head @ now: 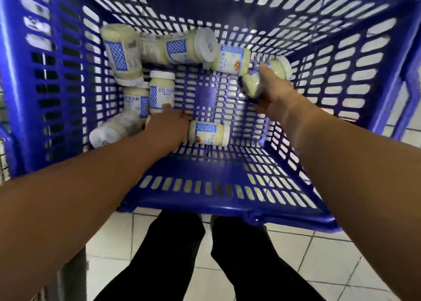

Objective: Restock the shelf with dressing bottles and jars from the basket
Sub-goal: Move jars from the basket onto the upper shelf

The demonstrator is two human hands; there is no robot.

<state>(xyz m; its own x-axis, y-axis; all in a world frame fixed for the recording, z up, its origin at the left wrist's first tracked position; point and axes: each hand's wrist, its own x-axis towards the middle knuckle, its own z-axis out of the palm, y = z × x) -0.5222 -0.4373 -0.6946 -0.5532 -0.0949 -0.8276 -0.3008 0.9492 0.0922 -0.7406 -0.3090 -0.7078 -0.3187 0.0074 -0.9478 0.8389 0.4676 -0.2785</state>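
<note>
Several white-capped jars of pale creamy dressing with blue-and-white labels lie in the blue plastic basket (218,207). My right hand (276,95) reaches to the far right of the basket floor and grips a tilted dressing jar (276,71), fingers across its body. My left hand (168,124) is low on the basket floor, between a jar with its cap towards the far wall (161,93) and a jar lying on its side (208,133). Its fingertips sit against the lying jar's end. Its fingers are folded under, so its hold is hidden.
More jars are piled at the back left (121,52) (182,47), one at the back middle (232,60), and two at the near left (114,129). The middle of the basket floor is bare mesh. White floor tiles (319,255) and dark trouser legs show below the basket.
</note>
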